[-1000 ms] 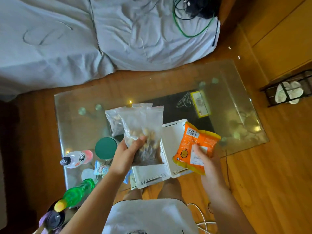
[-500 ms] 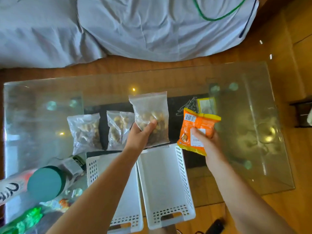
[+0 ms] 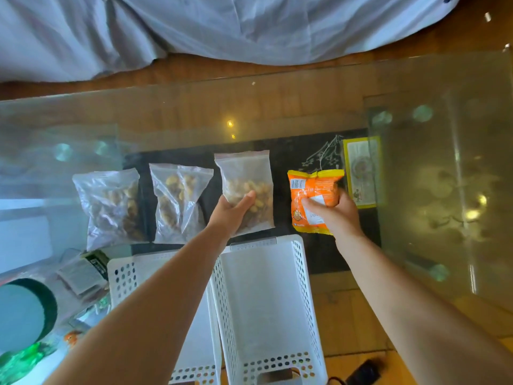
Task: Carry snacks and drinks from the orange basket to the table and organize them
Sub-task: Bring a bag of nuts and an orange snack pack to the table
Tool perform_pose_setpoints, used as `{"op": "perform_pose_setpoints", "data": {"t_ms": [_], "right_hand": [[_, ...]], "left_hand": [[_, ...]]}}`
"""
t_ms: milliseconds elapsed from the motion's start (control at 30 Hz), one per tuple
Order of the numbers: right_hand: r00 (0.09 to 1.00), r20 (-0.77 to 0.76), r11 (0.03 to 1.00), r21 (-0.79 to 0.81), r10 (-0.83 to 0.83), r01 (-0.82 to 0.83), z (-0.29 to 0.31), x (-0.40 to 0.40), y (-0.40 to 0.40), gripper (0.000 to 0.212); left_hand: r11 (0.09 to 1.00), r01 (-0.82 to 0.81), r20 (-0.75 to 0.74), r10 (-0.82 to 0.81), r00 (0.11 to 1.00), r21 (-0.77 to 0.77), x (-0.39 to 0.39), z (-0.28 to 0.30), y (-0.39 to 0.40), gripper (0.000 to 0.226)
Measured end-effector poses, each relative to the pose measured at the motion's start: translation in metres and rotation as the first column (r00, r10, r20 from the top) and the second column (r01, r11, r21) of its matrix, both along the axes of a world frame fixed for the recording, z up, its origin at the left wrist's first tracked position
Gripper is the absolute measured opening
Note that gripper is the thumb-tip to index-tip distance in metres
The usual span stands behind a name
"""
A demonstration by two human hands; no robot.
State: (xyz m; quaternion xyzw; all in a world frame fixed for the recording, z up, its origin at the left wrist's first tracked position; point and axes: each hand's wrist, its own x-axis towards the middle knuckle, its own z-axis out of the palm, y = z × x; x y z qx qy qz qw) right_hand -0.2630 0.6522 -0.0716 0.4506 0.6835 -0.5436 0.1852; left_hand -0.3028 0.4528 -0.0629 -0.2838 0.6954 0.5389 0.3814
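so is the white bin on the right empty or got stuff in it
Empty. The right white bin shows only its bare white floor and perforated walls; the snack bags lie on the table beyond it.

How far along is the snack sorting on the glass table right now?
Done: two clear nut bags lie side by side on the glass table. In hand: the left hand grips a third nut bag next in the row, and the right hand holds an orange snack packet beside it. Left: releasing both, and sorting the items crowded at the table's left edge. The white baskets show nothing inside.
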Motion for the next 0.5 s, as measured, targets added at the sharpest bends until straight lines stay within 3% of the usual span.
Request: {"op": "perform_pose_setpoints", "data": {"t_ms": [133,300,400,500], "right_hand": [[1.0,0.004,0.996,0.088,0.004,-0.004,-0.005,0.004,-0.004,0.065],[1.0,-0.013,0.993,0.119,0.023,-0.021,-0.004,0.007,-0.004,0.058],[0.997,-0.017,0.985,0.159,0.075,-0.071,-0.001,0.011,-0.001,0.056],[0.989,0.012,0.967,0.207,0.148,-0.147,0.007,0.017,0.002,0.07]], "left_hand": [[0.991,0.094,0.013,-0.093,0.996,-0.098,0.006,-0.003,0.001,0.042],[0.9,0.237,0.026,-0.245,0.969,-0.365,0.002,-0.003,0.009,0.058],[0.909,0.247,0.071,-0.237,0.969,-0.335,0.0,-0.002,0.011,0.059],[0.937,0.203,0.066,-0.192,0.979,-0.285,0.004,0.01,0.006,0.052]]}}
